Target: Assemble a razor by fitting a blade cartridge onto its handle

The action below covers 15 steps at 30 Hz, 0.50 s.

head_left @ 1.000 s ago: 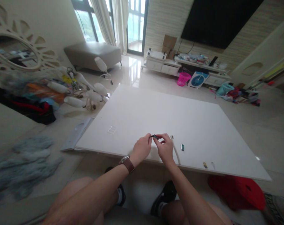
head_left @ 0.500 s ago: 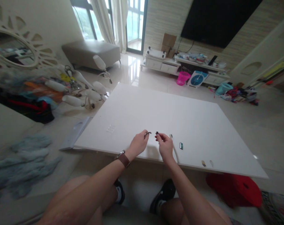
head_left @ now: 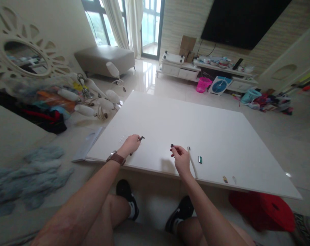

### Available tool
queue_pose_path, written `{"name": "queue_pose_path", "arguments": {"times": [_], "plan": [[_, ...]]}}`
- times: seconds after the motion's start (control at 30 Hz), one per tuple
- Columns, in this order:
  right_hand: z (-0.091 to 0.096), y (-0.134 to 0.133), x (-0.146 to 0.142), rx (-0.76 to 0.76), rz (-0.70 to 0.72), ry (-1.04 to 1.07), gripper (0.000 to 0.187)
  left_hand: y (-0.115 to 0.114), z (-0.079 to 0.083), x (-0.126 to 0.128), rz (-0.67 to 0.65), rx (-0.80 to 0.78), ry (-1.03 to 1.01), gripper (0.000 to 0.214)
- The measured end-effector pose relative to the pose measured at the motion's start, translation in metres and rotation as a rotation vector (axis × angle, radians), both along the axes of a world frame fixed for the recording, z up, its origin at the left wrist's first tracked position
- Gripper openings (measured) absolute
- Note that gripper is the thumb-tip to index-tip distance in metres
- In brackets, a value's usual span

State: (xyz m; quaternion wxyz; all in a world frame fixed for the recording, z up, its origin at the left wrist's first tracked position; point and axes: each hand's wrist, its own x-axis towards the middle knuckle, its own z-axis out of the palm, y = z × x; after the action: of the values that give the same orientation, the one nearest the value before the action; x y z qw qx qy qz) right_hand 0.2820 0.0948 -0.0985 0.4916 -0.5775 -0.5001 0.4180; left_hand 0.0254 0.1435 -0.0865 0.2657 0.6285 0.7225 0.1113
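My left hand [head_left: 130, 144], with a brown watch on its wrist, is closed in a pinch on a small dark piece [head_left: 142, 138] just above the white board [head_left: 185, 126]. Off to its right, my right hand [head_left: 180, 157] pinches another small dark piece [head_left: 172, 146] between its fingertips. The two hands are well apart. A white tube [head_left: 192, 163] lies on the board beside my right hand. A small green part [head_left: 200, 159] rests just right of the tube.
Two tiny bits [head_left: 225, 179] lie near the board's front edge, and a clear packet [head_left: 121, 138] sits at its left. A red object [head_left: 262, 209] is on the floor at the right. White lamp parts [head_left: 93, 102] and a grey sheet [head_left: 87, 147] lie at the left.
The two hands held one small dark thing together, then pulled apart, each with a piece. My left hand has moved left across the board; my right hand stayed nearly in place.
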Motion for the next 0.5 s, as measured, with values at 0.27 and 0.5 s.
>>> {"name": "queue_pose_path", "arguments": {"times": [0.27, 0.5], "plan": [[0.011, 0.000, -0.002, 0.009, 0.007, 0.019, 0.027, 0.006, -0.004, 0.020, -0.045, 0.030, 0.011, 0.033], [0.013, 0.000, -0.001, 0.006, 0.011, 0.034, 0.027, 0.001, -0.016, 0.026, -0.069, 0.025, 0.066, 0.027]]}}
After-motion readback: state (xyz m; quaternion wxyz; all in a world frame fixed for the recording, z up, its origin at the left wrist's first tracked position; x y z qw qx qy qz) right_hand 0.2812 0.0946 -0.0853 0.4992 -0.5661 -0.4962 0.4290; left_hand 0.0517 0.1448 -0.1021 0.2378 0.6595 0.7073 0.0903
